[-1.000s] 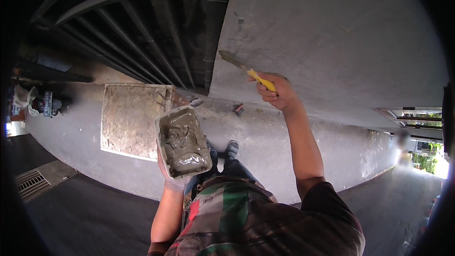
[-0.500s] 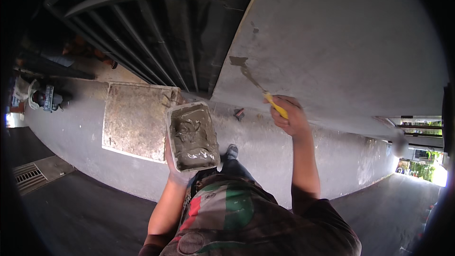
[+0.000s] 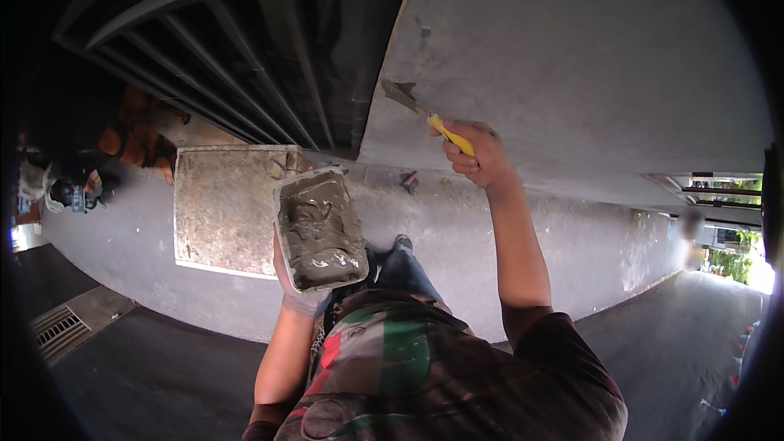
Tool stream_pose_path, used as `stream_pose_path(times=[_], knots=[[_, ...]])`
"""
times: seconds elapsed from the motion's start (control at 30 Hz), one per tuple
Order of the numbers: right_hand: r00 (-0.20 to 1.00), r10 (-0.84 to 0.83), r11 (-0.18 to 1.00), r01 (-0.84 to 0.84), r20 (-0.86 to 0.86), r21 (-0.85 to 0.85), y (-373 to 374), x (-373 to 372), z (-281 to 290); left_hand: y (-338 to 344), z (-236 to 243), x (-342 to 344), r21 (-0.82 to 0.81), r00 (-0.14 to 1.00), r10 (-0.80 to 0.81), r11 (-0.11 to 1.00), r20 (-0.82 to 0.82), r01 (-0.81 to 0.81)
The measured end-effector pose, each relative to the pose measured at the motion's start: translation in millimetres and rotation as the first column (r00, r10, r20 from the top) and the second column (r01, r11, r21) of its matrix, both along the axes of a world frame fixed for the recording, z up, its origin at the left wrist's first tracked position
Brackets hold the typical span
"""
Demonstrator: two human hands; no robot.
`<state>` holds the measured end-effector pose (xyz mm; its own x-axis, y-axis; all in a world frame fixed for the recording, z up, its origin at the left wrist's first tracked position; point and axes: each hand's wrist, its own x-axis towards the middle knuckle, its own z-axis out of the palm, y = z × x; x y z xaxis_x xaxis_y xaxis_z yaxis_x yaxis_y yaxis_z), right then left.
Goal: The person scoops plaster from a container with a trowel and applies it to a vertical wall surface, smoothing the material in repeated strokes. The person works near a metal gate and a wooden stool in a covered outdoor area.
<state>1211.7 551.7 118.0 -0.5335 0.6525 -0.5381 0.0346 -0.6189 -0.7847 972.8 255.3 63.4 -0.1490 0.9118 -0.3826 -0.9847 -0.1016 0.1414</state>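
Observation:
My right hand [image 3: 483, 157] is closed round the yellow handle of a putty knife [image 3: 454, 137]. Its blade lies against the grey wall [image 3: 572, 65] close to the wall's left edge, over a small dark wet patch [image 3: 403, 88]. My left hand [image 3: 304, 299] grips a rectangular tub [image 3: 333, 287] from its left side and underneath, and most of those fingers are hidden. Thick grey-brown wet filler [image 3: 322, 224] with a glossy, stirred surface fills much of the tub, which I hold in front of my waist.
Left of the wall stands a dark metal barred gate [image 3: 245, 61]. A stained, pale square slab or lid [image 3: 227, 212] is beside the tub. Below the wall lies a small dark and red object [image 3: 408, 181]. A drain grate [image 3: 62, 331] is at lower left.
My right hand has moved up and left, bringing the blade over the wet patch by the wall's edge. The tub stays in my left hand, and the whole view has shifted slightly.

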Motion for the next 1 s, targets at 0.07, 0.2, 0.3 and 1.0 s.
stream_pose_path(times=[0.07,0.2,0.3,1.0], knots=[[1.0,-0.007,1.0,0.007,-0.005,-0.015,3,3,2,1,1,-2,0.017,1.0,-0.007,1.0,-0.002,0.007],[0.999,-0.045,0.998,0.044,0.013,0.049,9,31,15,-1,-1,-5,0.025,0.999,-0.032,0.999,-0.03,0.033],[0.992,-0.075,0.993,0.064,0.105,0.097,-4,51,34,-1,-8,-7,0.061,0.996,-0.044,0.997,-0.074,0.048],[0.992,-0.112,0.994,0.111,0.055,0.022,-3,-5,-15,1,0,-5,0.092,0.999,-0.043,0.995,-0.002,0.043]])
